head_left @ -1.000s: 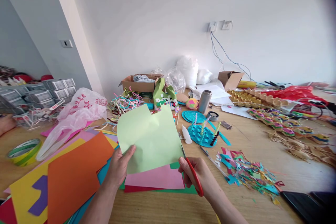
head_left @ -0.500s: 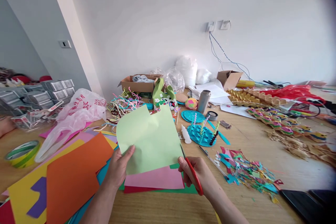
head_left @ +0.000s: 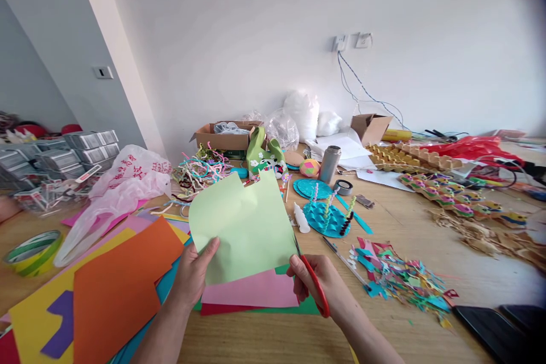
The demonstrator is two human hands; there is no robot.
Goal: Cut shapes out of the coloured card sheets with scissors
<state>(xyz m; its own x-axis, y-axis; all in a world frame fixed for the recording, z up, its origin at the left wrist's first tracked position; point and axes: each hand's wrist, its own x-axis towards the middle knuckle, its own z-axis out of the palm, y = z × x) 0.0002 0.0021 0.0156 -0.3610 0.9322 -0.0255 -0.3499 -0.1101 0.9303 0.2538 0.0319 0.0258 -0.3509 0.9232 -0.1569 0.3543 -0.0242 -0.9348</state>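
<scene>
A sheet of light green paper (head_left: 247,227) with a notch cut in its top edge is held up in front of me. My left hand (head_left: 194,273) grips its left side, thumb on the face and the other fingers behind. In my right hand (head_left: 315,281) are red-handled scissors (head_left: 315,284), their blades at the sheet's right edge. Beneath the green sheet, pink paper (head_left: 251,290) lies over red and darker green sheets on the table.
Orange paper (head_left: 123,290) and other coloured sheets lie left, near a tape roll (head_left: 34,253) and a plastic bag (head_left: 128,182). Right of my hands are a glue bottle (head_left: 301,219), a turquoise disc (head_left: 326,219), paper scraps (head_left: 405,281) and a black phone-like slab (head_left: 490,333). A metal flask (head_left: 330,165) stands behind.
The view has shifted very slightly. Both hands, the light green paper and the scissors hold almost the same positions, with the blades still at the right edge.
</scene>
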